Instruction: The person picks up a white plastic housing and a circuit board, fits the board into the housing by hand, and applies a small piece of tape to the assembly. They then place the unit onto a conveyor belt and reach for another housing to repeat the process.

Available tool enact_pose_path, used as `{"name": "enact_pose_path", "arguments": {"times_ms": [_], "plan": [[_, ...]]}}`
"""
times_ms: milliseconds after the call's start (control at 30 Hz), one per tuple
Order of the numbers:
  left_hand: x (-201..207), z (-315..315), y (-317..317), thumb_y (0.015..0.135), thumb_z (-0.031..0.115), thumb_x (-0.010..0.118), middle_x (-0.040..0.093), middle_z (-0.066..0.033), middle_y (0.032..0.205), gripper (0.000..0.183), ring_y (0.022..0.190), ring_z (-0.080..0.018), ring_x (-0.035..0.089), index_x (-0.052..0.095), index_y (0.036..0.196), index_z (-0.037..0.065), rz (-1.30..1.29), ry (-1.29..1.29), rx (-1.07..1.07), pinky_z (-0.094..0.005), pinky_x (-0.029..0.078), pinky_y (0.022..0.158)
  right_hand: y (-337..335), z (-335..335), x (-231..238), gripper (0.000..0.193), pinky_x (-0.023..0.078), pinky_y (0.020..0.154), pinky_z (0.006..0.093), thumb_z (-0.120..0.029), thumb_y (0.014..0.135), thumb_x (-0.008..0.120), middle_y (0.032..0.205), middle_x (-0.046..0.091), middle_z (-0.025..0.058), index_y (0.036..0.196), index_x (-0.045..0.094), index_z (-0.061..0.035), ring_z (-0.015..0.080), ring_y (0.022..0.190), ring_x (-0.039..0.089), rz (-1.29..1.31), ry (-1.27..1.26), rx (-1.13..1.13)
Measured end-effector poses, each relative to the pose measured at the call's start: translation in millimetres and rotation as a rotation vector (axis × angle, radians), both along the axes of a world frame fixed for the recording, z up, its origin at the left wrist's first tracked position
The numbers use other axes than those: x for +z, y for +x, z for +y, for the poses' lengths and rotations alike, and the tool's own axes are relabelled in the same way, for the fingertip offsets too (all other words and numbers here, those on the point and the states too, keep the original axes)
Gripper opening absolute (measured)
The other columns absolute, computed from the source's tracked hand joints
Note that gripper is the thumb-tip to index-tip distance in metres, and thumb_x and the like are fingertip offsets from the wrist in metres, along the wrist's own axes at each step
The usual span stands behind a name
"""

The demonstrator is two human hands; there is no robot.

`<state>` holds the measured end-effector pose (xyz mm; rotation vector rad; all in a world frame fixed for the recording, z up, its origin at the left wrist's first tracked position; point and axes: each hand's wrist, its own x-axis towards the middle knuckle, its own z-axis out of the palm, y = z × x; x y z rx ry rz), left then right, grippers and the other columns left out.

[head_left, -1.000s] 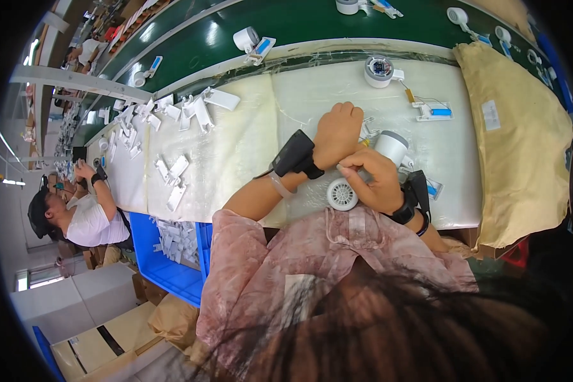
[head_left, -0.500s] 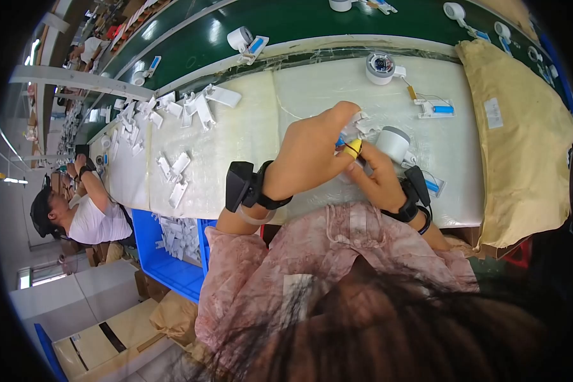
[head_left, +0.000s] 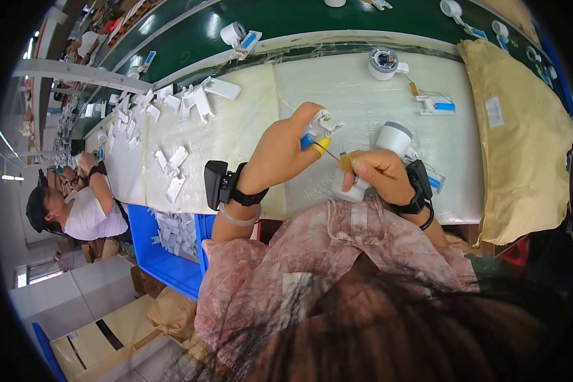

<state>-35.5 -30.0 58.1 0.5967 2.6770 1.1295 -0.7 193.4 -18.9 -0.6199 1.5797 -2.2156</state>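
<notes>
My left hand (head_left: 280, 153) grips a white plastic holder (head_left: 325, 123) with a blue battery (head_left: 307, 141) against it; a yellow cover shows at the thumb tip. A thin wire runs from there to a small tan tab (head_left: 346, 162), which my right hand (head_left: 385, 177) pinches between thumb and fingers. Below that hand is a white round housing (head_left: 349, 190), partly hidden by the fingers. Beyond my right hand lies another white cylindrical housing (head_left: 393, 139). Farther back, an open housing with a round circuit board (head_left: 383, 62) is wired to a white holder with a blue battery (head_left: 444, 107).
White plastic parts (head_left: 200, 102) lie scattered on the film-covered table at left. A green conveyor (head_left: 299, 32) carries similar assemblies behind. A large tan paper bag (head_left: 519, 153) borders the right side. A blue crate (head_left: 172, 278) of white parts stands lower left, near a co-worker (head_left: 89, 213).
My hands have drawn apart, the left one shifting left with the holder. The tan tab and the round housing by my right hand now show. Assemblies on the conveyor have shifted left.
</notes>
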Motion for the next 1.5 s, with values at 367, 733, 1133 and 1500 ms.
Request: {"name": "enact_pose_path", "arguments": {"times_ms": [367, 733, 1133, 1500], "plan": [[-30.7, 3.1, 16.8, 0.081, 0.005, 0.068, 0.061, -0.0104, 0.090, 0.043, 0.069, -0.0164, 0.057, 0.050, 0.120, 0.005, -0.038, 0.159, 0.068, -0.0277, 0.048, 0.060, 4.1, -12.6, -5.1, 0.014, 0.044, 0.066, 0.0228, 0.007, 0.081, 0.068, 0.083, 0.062, 0.0062, 0.090, 0.060, 0.0000, 0.0120, 0.074, 0.057, 0.577, 0.396, -0.647], [-65.7, 24.9, 23.7, 0.097, 0.007, 0.045, 0.058, -0.0057, 0.091, 0.033, 0.066, -0.0119, 0.055, 0.043, 0.130, 0.003, -0.593, 0.869, 0.065, -0.0257, 0.048, 0.056, 4.2, -16.5, -14.2, 0.019, 0.049, 0.070, 0.0272, 0.005, 0.085, 0.067, 0.092, 0.065, 0.0103, 0.103, 0.063, 0.0001, 0.0168, 0.078, 0.062, 0.437, 0.261, -0.680], [-57.4, 24.4, 30.3, 0.087, -0.004, 0.037, 0.059, -0.0081, 0.097, 0.043, 0.070, -0.0122, 0.056, 0.040, 0.130, 0.001, -0.545, 0.849, 0.071, -0.0267, 0.049, 0.058, -1.3, -12.0, -3.0, 0.021, 0.050, 0.073, 0.0335, 0.005, 0.079, 0.070, 0.090, 0.070, 0.0100, 0.098, 0.068, -0.0020, 0.0255, 0.079, 0.064, 0.722, 0.396, -0.651], [-53.7, 23.5, 35.7, 0.086, -0.004, 0.035, 0.057, -0.0072, 0.096, 0.046, 0.074, -0.0112, 0.055, 0.039, 0.132, 0.001, -0.557, 0.806, 0.086, -0.0263, 0.049, 0.063, -2.2, -10.2, -9.0, 0.020, 0.051, 0.075, 0.0339, 0.011, 0.080, 0.067, 0.092, 0.067, 0.0145, 0.098, 0.065, 0.0014, 0.0274, 0.082, 0.064, 0.806, 0.354, -0.608]]}}
